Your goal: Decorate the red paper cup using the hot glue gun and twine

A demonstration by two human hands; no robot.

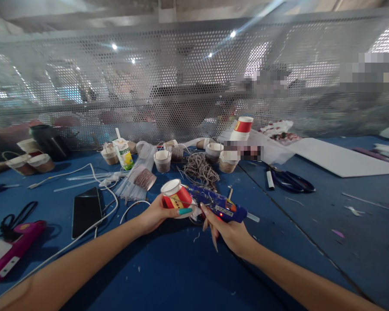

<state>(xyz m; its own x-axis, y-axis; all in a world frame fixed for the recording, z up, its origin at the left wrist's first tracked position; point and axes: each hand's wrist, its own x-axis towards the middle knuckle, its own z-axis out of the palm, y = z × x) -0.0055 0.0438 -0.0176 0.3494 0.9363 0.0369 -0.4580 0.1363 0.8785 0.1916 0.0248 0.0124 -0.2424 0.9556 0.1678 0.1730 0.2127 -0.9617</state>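
Cups [162, 160] and twine [200, 169] crowd ahead — blue table [327, 224] rightward open.

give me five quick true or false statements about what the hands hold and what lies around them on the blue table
1. The left hand holds a red and white paper cup. True.
2. The right hand grips a pair of scissors. False: it holds a blue glue gun; the black-handled scissors lie apart on the blue table.
3. A black phone lies flat, left of the left hand. True.
4. The heap of brown twine is in the person's lap. False: it lies on the table beyond the cup.
5. A small drink carton stands near the mesh screen. True.
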